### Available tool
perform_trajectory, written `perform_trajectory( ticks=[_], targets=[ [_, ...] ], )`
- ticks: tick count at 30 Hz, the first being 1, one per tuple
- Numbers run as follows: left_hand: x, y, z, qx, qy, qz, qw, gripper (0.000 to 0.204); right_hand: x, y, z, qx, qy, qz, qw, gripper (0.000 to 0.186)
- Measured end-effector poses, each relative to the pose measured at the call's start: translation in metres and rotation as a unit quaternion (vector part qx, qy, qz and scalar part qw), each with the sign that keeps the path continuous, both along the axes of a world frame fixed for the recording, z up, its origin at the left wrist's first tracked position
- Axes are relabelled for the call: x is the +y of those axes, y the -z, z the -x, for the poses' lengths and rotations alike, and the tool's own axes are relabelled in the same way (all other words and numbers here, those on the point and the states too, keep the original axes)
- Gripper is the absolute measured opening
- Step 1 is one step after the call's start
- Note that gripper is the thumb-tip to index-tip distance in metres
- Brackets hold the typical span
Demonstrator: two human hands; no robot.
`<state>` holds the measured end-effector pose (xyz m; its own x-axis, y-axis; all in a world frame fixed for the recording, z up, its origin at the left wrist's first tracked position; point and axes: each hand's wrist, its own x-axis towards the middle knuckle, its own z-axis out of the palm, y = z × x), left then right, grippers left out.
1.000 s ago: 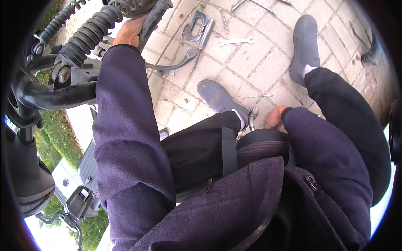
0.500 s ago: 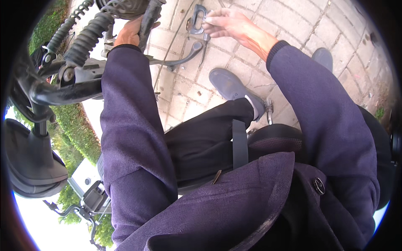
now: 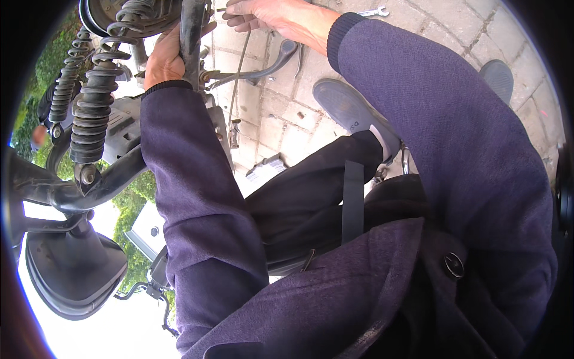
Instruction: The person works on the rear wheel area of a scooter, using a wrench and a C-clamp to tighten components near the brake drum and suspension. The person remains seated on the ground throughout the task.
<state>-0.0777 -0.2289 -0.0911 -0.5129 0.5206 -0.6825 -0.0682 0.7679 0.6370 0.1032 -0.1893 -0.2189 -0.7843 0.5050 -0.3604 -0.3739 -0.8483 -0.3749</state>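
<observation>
My left hand (image 3: 162, 64) is wrapped round a black metal tube (image 3: 191, 45) of an electric bike or scooter; the tube hides part of the palm, and fingertips show beyond it. To the tube's right is my right hand (image 3: 263, 14), its fingers pinched together near the upper edge of the view. A small thin metal piece (image 3: 220, 9) pokes out from its fingertips toward the tube. Beside my left hand are a round wheel hub (image 3: 133, 23) and a shock absorber (image 3: 92, 113) with a coil spring.
A second shock absorber (image 3: 67, 90) stands farther left, above a curved black frame tube (image 3: 113, 179). A black saddle (image 3: 75, 272) is at lower left. A curved lever (image 3: 272, 64) juts over the paving. An open-end wrench (image 3: 376, 11) lies beyond my right sleeve. My shoe (image 3: 350, 107) rests on the bricks.
My right hand has moved left, close to the tube that my left hand still grips. The view has shifted; the wrench now shows, and the grey C-shaped tool on the paving no longer does.
</observation>
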Motion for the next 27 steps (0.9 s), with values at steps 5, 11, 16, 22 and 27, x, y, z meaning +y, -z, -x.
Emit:
perform_trajectory(
  ticks=[5, 11, 16, 22, 27],
  targets=[
    [-0.001, 0.001, 0.004, 0.028, -0.011, 0.013, 0.999, 0.017, 0.003, -0.002, 0.015, -0.008, 0.016, -0.004, 1.000, 0.016],
    [-0.004, 0.010, 0.017, 0.077, -0.016, 0.010, 0.997, 0.029, 0.006, -0.006, 0.023, -0.012, 0.021, -0.018, 1.000, 0.020],
    [-0.005, 0.013, 0.022, 0.046, -0.010, -0.011, 0.999, 0.028, 0.007, -0.014, 0.023, -0.006, 0.029, -0.046, 0.999, 0.017],
    [-0.003, 0.010, 0.021, 0.051, -0.004, -0.004, 0.999, 0.024, 0.004, -0.018, 0.023, -0.012, 0.044, -0.055, 0.997, 0.016],
    [-0.002, 0.011, 0.024, 0.040, -0.004, 0.014, 0.999, 0.020, -0.002, -0.021, 0.026, -0.039, 0.071, -0.059, 0.995, 0.015]
  ],
)
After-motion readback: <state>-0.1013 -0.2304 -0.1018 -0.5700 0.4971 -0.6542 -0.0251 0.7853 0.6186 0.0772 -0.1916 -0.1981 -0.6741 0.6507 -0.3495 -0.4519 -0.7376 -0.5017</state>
